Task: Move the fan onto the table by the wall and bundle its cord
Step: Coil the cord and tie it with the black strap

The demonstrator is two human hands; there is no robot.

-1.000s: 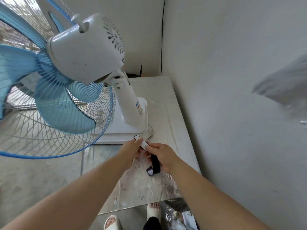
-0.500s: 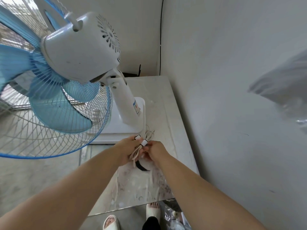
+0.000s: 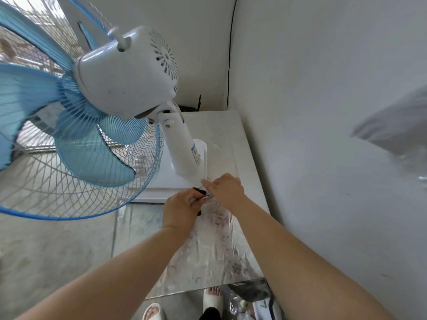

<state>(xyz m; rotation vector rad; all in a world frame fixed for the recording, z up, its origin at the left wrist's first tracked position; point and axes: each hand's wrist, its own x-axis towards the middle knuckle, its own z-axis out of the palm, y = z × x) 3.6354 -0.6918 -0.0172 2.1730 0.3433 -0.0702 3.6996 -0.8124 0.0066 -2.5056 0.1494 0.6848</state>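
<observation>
A white fan (image 3: 129, 77) with blue blades and a wire cage stands on the pale table (image 3: 221, 257) by the wall, its flat base (image 3: 171, 179) near the far end. Just in front of the base my left hand (image 3: 181, 210) and my right hand (image 3: 225, 190) meet over the bundled white cord, which is almost wholly hidden between them. A black strap (image 3: 200, 191) shows between my fingers around the bundle. Both hands grip the strap and cord.
The grey wall (image 3: 323, 135) runs close along the table's right side, with a thin black cable (image 3: 230, 54) in the corner. The fan cage (image 3: 69, 176) overhangs the table's left edge above the concrete floor (image 3: 46, 250). My feet in slippers (image 3: 213, 299) show below the near edge.
My hands have moved up towards the fan base. The strap, hanging loose a second ago, is now wrapped tight between my fingers, and the cord loops are hidden.
</observation>
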